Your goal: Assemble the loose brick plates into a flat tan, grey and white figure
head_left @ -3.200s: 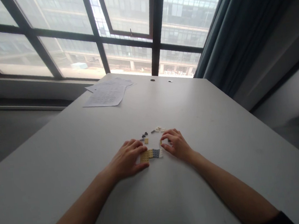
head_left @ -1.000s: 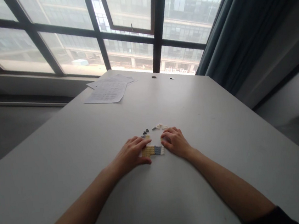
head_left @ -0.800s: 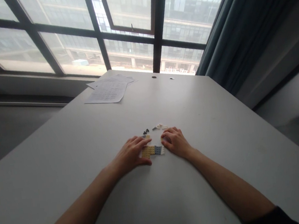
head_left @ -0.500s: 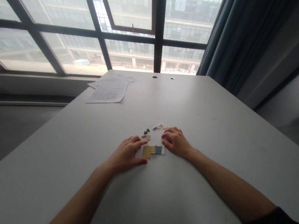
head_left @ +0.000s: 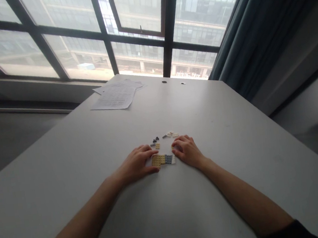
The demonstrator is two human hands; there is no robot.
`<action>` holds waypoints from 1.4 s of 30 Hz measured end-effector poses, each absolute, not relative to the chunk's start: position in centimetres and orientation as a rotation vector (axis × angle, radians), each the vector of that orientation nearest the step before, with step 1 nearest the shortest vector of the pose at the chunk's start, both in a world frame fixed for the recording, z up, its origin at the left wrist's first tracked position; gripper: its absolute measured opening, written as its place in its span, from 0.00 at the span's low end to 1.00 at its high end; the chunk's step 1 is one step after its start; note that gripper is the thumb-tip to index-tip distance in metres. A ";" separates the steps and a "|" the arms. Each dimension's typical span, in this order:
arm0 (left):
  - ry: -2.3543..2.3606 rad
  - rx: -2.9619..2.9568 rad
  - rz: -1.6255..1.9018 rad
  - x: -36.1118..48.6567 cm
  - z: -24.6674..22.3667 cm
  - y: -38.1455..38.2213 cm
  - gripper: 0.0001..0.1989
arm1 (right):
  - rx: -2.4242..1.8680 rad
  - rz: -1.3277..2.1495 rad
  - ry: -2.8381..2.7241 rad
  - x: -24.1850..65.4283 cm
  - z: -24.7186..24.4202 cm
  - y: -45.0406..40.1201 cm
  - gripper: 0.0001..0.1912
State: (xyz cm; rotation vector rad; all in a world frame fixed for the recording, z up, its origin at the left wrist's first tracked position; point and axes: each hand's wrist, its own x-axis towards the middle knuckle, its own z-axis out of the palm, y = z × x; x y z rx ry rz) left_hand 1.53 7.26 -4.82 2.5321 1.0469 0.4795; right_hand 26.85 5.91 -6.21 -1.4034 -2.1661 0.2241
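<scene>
A flat assembly of toy building bricks (head_left: 163, 159), tan, blue-grey and white from left to right, lies on the table between my hands. Around its tan end, my left hand (head_left: 137, 162) has the index finger on the far side and the thumb on the near side. My right hand (head_left: 189, 151) rests on the table beside the white end, its fingers curled toward the thumb. A speck of pale yellow shows at those fingertips; what they hold is mostly hidden. Just beyond the left fingertips lie a small tan brick (head_left: 157, 146) and a grey brick (head_left: 152, 145).
Several small black pieces (head_left: 156, 139) and a group of white bricks (head_left: 172, 134) lie farther out on the white table (head_left: 192, 111). Printed papers (head_left: 115, 97) sit at the far left, before the window. A dark curtain (head_left: 242, 42) hangs at right.
My left hand has shifted slightly right, its thumb and index finger now farther along the tan end of the brick assembly. My right hand is nearly unchanged.
</scene>
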 end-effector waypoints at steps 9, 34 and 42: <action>1.335 2.643 0.587 2.4 -4.2 9.8 0.13 | -1.414 0.231 -2.160 26.8 -6.3 6.0 0.08; 1.299 2.643 0.630 -3.0 -5.3 6.3 0.11 | -1.165 0.220 -2.367 18.9 -3.1 5.0 0.08; 1.280 2.605 0.668 -2.7 -5.5 6.6 0.11 | -1.342 0.135 -2.402 18.0 -3.7 5.7 0.09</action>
